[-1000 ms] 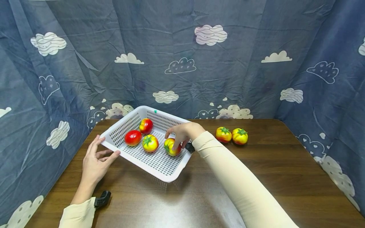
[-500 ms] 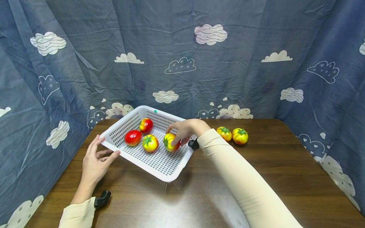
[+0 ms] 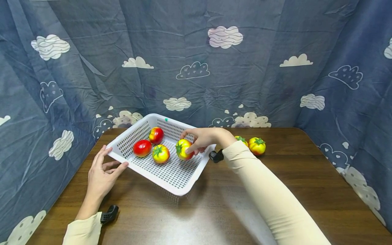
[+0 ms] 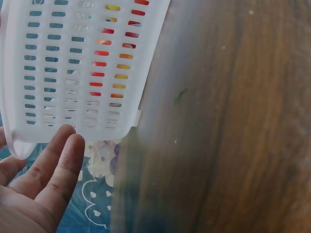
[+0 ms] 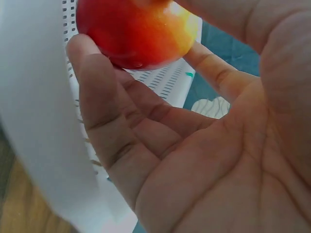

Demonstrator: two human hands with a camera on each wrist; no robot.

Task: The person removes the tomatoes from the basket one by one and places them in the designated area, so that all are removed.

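A white perforated plastic basket (image 3: pixel 171 183) sits on the wooden table. My left hand (image 3: pixel 102 173) rests on its left corner, thumb and index fingertip at the rim; in the left wrist view, two fairly straight fingers (image 4: pixel 65 165) reach to its wall. My right hand (image 3: pixel 206 139) pinches a yellow-and-red tomato (image 3: pixel 183 149) between thumb and fingers, inside the basket's right part. In the right wrist view, that tomato (image 5: pixel 131 34) shows its red side. Left of it in the basket are a yellow tomato (image 3: pixel 160 154), a smooth red fruit (image 3: pixel 142 148) and a red-yellow fruit (image 3: pixel 156 135).
Two more yellow-red tomatoes stand at the back right of the table (image 3: pixel 294 177): one in full sight (image 3: pixel 257 146), the other (image 3: pixel 242 139) partly behind my right forearm. A blue cloud-patterned curtain (image 3: pixel 196 88) hangs behind and at the sides.
My right hand has moved slightly up and right, and the tomato in it has risen a little. My left hand and the basket stay in place.
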